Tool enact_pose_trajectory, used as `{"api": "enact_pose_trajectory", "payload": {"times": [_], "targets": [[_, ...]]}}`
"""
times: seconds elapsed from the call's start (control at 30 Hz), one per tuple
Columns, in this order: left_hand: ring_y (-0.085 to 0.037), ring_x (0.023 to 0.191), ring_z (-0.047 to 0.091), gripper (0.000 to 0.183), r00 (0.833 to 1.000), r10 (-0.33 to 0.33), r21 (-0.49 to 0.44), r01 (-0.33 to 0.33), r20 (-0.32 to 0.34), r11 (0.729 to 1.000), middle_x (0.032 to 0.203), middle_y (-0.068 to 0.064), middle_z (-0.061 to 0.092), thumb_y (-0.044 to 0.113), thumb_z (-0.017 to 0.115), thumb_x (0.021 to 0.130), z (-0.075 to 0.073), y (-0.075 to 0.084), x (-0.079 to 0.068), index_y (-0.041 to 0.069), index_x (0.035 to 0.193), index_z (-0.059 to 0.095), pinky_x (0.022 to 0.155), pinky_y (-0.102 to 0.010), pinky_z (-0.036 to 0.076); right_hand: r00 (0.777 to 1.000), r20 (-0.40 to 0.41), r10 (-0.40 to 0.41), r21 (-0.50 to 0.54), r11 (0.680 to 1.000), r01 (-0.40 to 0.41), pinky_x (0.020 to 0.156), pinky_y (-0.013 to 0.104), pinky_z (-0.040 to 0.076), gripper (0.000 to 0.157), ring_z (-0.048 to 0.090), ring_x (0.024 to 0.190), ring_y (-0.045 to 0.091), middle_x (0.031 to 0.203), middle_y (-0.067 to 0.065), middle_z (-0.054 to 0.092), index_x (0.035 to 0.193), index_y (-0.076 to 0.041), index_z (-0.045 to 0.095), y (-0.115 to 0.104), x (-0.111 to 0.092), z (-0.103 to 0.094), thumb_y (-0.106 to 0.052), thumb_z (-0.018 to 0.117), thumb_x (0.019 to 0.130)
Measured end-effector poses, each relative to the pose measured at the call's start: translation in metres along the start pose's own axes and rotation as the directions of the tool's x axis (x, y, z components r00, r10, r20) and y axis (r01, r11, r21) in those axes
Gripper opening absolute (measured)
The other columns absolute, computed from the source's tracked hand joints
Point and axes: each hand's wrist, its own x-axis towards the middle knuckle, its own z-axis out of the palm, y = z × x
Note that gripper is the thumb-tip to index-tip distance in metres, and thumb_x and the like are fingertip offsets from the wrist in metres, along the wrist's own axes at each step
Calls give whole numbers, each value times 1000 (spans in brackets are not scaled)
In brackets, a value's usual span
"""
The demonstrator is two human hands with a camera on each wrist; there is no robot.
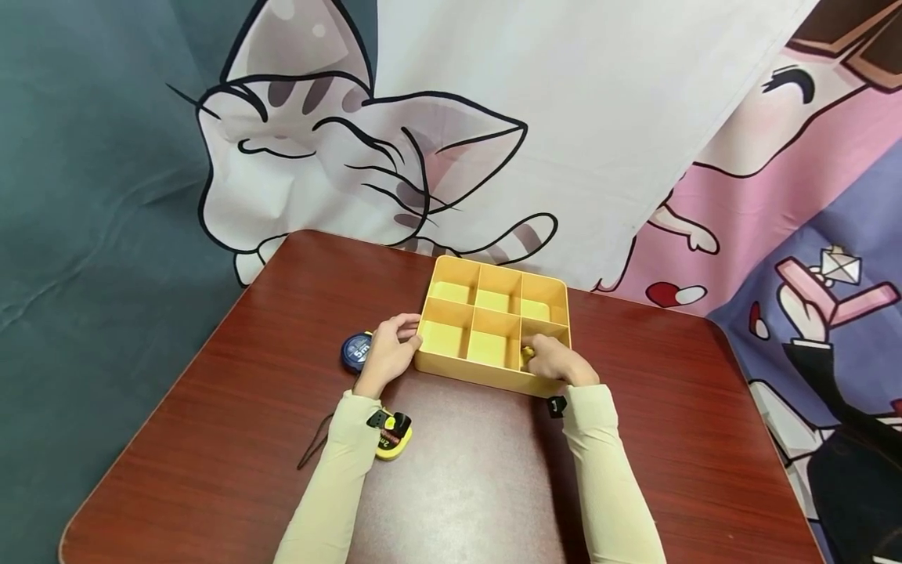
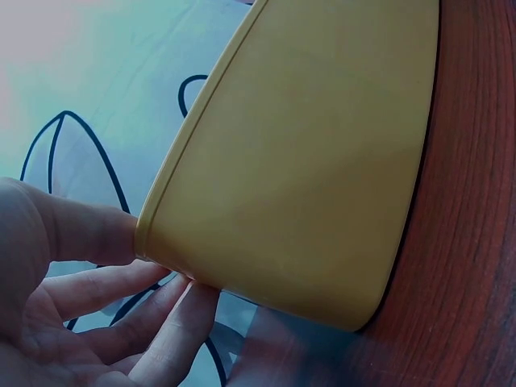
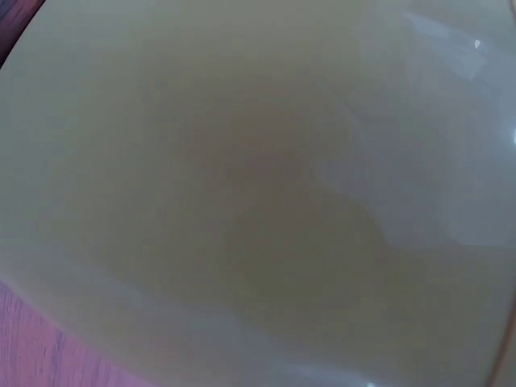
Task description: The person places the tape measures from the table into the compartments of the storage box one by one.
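A yellow divided box with two rows of compartments stands on the table. My left hand grips its left side; in the left wrist view the thumb and fingertips pinch the corner of the box at the rim. My right hand reaches down into the front right compartment, its fingertips at a small bright yellow thing, mostly hidden, whose kind I cannot tell. Beside my left hand lies a blue tape measure marked 5m. A yellow and black tape measure is partly under my left forearm.
The dark red wooden table has rounded corners. A dark wrist cord lies left of my left sleeve. Printed cloth with a cartoon cat hangs right behind the table. The box wall fills the right wrist view.
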Motion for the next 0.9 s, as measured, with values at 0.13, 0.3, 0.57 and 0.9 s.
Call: {"api": "enact_pose_trajectory", "payload": {"times": [0.13,0.3,0.57,0.9], "targets": [[-23,103,60,34,1000,-6,0,6,3,1000,114,-15,62,3,59,84,1,-1,0,2,118,59,87,-38,47,1000,8,-13,44,999,12,65,31,41,16,51,71,19,77,5,56,91,-6,60,1,-2,0,-6,62,76],[-23,103,60,35,1000,3,-5,-3,-1,1000,113,-16,62,3,59,84,1,-1,-1,0,118,58,87,-38,47,999,28,-23,103,994,20,55,27,37,5,45,60,15,68,3,48,80,-8,56,-1,-5,-1,-5,60,77],[-26,104,60,35,1000,5,-13,-5,-3,1000,113,-17,62,2,59,83,3,-2,-1,0,119,58,87,-39,47,999,46,-12,44,999,10,60,28,39,15,47,65,15,77,5,53,94,-6,61,-5,-10,-6,-7,60,79],[-29,106,59,37,1000,12,-19,-12,6,1000,115,-19,60,3,58,83,3,-1,-1,-1,120,57,87,-39,47,998,-20,-58,72,996,59,69,32,43,33,52,76,18,89,7,60,113,-3,58,-5,-22,-9,-10,57,82]]}}
